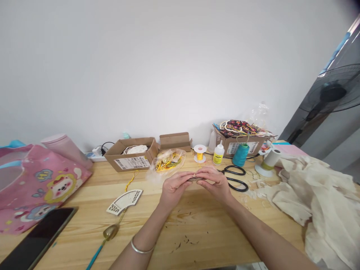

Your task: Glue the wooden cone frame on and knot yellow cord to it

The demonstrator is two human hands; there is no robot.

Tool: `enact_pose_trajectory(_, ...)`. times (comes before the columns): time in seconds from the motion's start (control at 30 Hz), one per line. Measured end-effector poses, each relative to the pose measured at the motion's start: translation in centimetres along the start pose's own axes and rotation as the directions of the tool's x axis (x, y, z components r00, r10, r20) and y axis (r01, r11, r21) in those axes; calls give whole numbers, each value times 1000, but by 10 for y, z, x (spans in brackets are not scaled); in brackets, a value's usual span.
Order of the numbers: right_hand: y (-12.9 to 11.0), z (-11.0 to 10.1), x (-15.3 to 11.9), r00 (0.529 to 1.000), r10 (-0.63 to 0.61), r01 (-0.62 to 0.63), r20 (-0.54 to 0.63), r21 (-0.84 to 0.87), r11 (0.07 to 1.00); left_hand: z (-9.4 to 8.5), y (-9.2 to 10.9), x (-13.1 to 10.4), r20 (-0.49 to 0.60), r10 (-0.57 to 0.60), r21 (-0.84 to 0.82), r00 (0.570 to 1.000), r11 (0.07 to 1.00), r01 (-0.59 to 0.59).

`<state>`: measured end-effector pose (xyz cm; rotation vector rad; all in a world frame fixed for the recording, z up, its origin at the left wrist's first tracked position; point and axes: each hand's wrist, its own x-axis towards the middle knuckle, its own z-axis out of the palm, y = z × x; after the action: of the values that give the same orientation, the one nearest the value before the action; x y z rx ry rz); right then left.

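Thin flat piece (196,179): you have it raised just above the near middle of the wooden table (146,240), between both hands and almost edge-on to the camera, so its face and pattern cannot be read. Your left hand (174,187) pinches one end between thumb and fingers, and your right hand (216,183) pinches the other; neither is released. Holding it from opposite ends probably keeps such a slim thing level and lets both thumbs press evenly along its near edge.

Just beyond your right hand lie the black-handled scissors (239,174), handle loops turned outward to the right, likely so you can reach them easily. The nozzle bottle (218,155), yellow thread spool (199,154) and turquoise thread cone (240,155) stand upright behind the hands, which probably guards against spilling or rolling. To your left, the fan-shaped ornament (125,201) lies flat with its metal bell (111,231) and turquoise tassel (95,258) stretched towards you, an arrangement that seems to save the strands from tangling. The crumpled cream cloth (332,198) is heaped at the right, well apart from your grip.
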<state>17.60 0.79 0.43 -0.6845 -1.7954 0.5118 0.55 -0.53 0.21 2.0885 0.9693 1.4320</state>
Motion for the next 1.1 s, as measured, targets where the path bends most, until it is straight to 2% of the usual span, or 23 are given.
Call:
enact_pose_trajectory(0.2, 2, 2, -1, 993, 120, -119, -14, 46, 992, 4, 4, 2, 2, -181, -90, 983, 979, 180)
enact_pose_trajectory(0.33, 8, 3, -2, 970, 234, -222, -73, 146, 964, 7, 3, 1, 54, -364, -187, 930, 911, 368)
enact_pose_trajectory(0.4, 10, 3, -2, 958, 268, -248, -103, 175, 953, 7, 2, 1, 51, -413, -210, 909, 886, 414)
enact_pose_trajectory(0.67, 3, 0, 0, 986, 162, -155, -48, 120, 981, 0, -2, 0, -13, -362, -72, 932, 930, 360)
enact_pose_trajectory(0.83, 3, -1, 1, 989, 137, -130, -62, 100, 986, 1, 0, 1, -11, -377, -88, 926, 923, 375)
enact_pose_trajectory(1.1, 2, -2, 2, 987, 127, -122, -103, 54, 991, -1, -3, 1, -62, -244, -63, 968, 969, 241)
